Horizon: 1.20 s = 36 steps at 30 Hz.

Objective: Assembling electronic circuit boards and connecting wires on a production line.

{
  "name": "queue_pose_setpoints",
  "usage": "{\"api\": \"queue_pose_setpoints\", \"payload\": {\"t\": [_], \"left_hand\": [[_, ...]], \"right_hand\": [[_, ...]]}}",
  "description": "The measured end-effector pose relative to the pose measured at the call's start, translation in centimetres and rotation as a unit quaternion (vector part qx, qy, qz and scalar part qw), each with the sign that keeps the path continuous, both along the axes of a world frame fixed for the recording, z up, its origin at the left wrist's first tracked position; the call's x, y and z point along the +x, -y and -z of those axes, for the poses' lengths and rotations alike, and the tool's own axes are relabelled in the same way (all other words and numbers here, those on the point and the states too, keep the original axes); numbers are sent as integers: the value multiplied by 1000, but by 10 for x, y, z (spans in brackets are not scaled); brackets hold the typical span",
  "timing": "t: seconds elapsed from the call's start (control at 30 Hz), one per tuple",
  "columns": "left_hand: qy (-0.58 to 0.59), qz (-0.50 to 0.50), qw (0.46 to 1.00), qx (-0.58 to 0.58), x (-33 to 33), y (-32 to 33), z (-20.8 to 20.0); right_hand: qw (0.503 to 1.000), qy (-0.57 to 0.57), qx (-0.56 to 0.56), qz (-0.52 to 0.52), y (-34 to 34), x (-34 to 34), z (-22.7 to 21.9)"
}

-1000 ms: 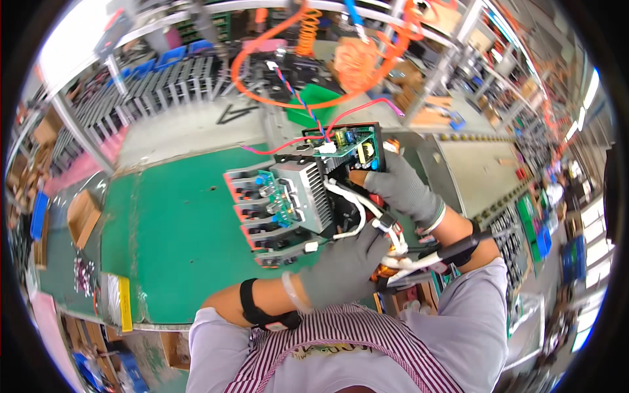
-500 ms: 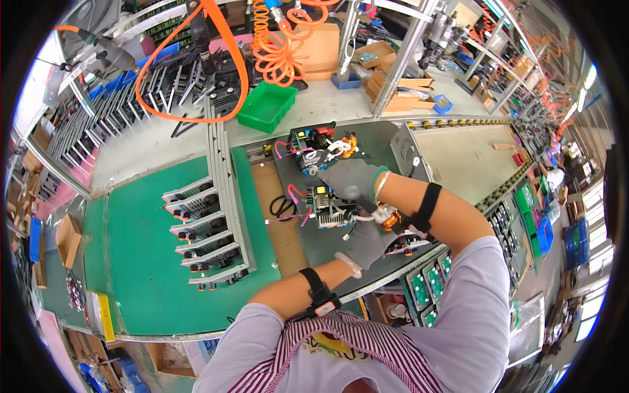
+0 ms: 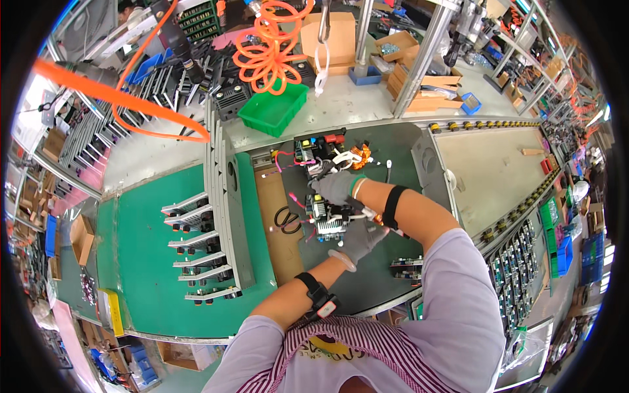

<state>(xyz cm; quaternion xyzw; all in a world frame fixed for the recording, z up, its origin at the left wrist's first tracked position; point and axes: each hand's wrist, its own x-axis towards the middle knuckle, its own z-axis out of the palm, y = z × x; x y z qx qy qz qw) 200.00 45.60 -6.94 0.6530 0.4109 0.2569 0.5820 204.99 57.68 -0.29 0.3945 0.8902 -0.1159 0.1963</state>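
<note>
A circuit board assembly with silver heat sink fins, a yellow-topped part and pink wires lies tilted over a dark metal chassis. My right hand, in a grey glove, is closed on its far side. My left hand, also gloved, grips its near right edge; the fingertips are partly hidden. Under my right wrist, a copper coil is mostly covered. Beyond my hands, a second board assembly with a red part, white cables and an orange-copper coil rests on the chassis.
Left of the chassis, a grey metal frame carries several brackets above a green mat. A green bin stands beyond, under a coiled orange hose. A small board lies near my right elbow. Rollers edge the right side.
The near board assembly has tilted and shifted toward me, with both hands at it. More of the copper coil is now covered by my right arm. The whole view has turned slightly.
</note>
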Motion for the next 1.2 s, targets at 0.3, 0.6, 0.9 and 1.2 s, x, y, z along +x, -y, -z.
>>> {"api": "queue_pose_setpoints", "payload": {"t": [0.3, 0.6, 0.9, 1.2], "left_hand": [[15, 37, 999, 19, 3, -28, 20], [-136, -60, 957, 249, 3, 1, 31], [-129, 160, 965, 164, -73, 4, -21], [-100, 144, 984, -18, -255, 96, -23]], "right_hand": [[996, -49, -42, 59, -35, 6, -11], [820, -488, 176, 244, 73, 33, -163], [708, -538, 181, 421, 263, -18, -47], [914, -181, 64, 358, 280, -136, 119]]}}
